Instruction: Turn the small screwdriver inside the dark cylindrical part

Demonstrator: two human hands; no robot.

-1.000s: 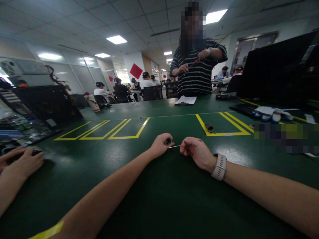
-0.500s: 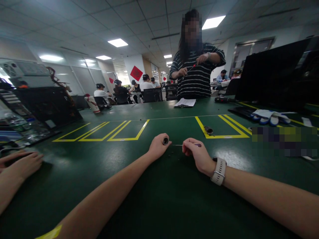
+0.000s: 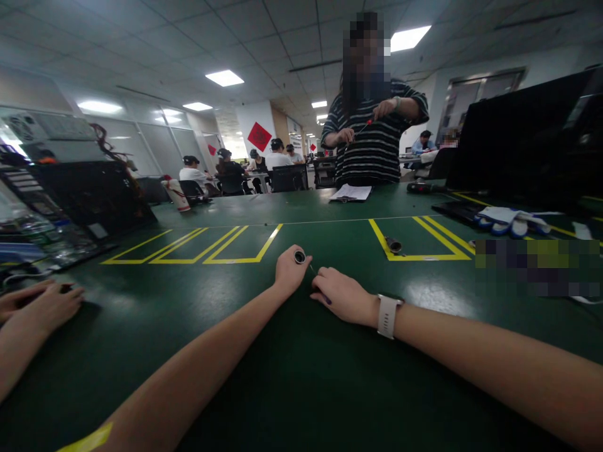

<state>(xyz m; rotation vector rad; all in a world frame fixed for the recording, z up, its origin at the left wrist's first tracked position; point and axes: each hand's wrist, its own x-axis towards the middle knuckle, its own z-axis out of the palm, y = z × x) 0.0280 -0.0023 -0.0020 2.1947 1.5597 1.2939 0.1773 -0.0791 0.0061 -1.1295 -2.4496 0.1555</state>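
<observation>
Closed around a short, hollow metal cylinder (image 3: 299,257), my left hand (image 3: 285,271) keeps its round open end facing me. My right hand (image 3: 343,295) grips a thin screwdriver (image 3: 328,301); a bit of its purple handle shows below the fingers. The slim shaft slants up and left toward the cylinder, close to my left fingers; I cannot tell whether its tip touches the part. Both hands are low over the green table (image 3: 235,351). A similar dark metal cylinder (image 3: 394,245) lies inside the taped frame on the right.
Yellow tape frames (image 3: 230,259) mark the table left and right. Another person's hands (image 3: 42,307) work at the far left. Across the table stands a person in a striped shirt (image 3: 370,150), behind a clipboard (image 3: 352,193). Gloves (image 3: 511,221) and a black monitor (image 3: 522,138) are at right.
My right hand has moved left and turned, bringing the screwdriver from level to slanting up toward the cylinder. My left hand shifted slightly left and up. Small dark bits between the hands no longer show.
</observation>
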